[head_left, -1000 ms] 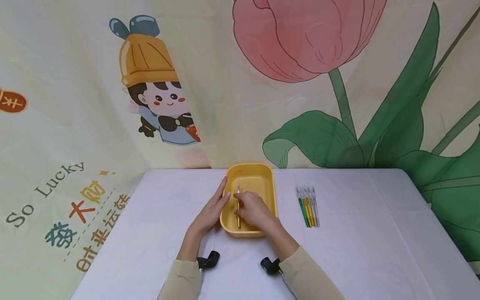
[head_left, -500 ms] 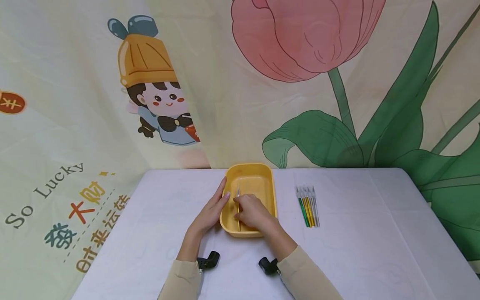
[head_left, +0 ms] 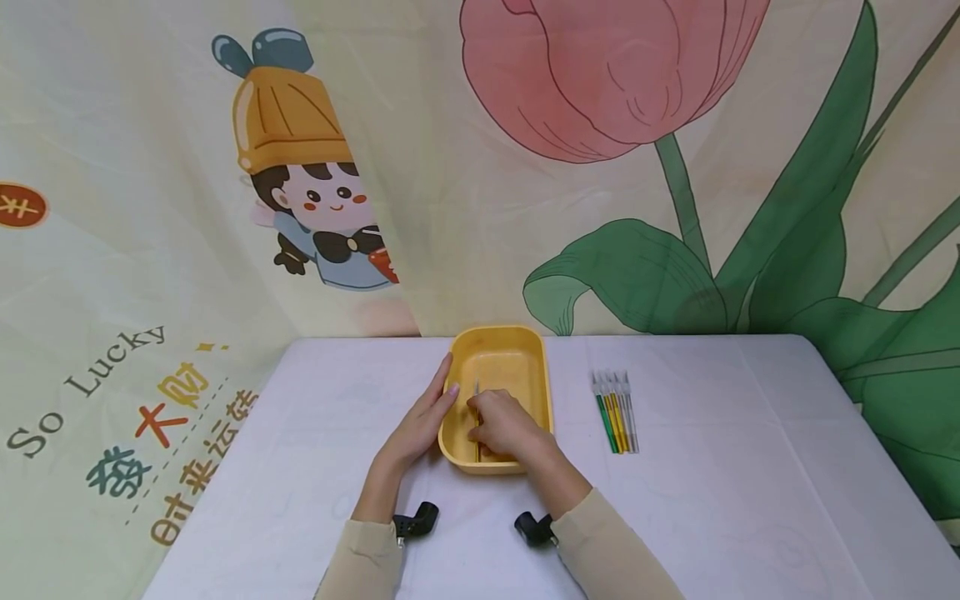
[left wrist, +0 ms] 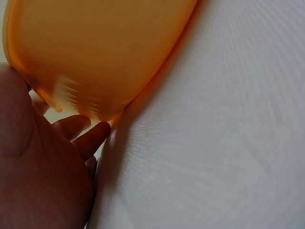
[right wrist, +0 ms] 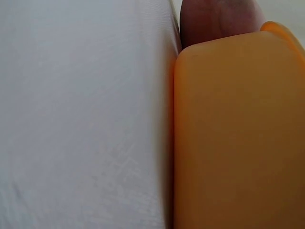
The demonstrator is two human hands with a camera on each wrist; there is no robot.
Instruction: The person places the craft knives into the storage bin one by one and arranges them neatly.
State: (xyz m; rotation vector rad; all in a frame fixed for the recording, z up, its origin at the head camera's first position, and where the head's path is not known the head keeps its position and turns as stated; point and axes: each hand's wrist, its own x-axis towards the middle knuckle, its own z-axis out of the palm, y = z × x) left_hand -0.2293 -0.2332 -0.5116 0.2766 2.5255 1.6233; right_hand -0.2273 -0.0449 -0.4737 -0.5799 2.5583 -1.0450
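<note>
A shallow yellow plastic tray [head_left: 517, 371] stands on the white-covered table. My left hand [head_left: 416, 425] holds its left side, thumb at the rim. In the left wrist view the fingers [left wrist: 95, 138] of that hand touch the outer wall of the tray [left wrist: 109, 52]. My right hand [head_left: 510, 425] reaches into the tray and pinches a slim craft knife [head_left: 477, 451] with a gold handle, its thin silvery tip pointing away from me. The curled fingers hide the knife's middle. In the right wrist view, the tray's wall [right wrist: 238, 129] covers most of that hand.
To the right of the tray lies a row of several capped craft knives [head_left: 617, 417] with green, gold and silver handles. The white tablecloth [head_left: 735, 467] covers the table, and a printed curtain [head_left: 450, 167] hangs along its back edge.
My right hand has slid slightly toward me inside the tray, and the craft knife has come with it. The left hand has kept its place at the tray's side.
</note>
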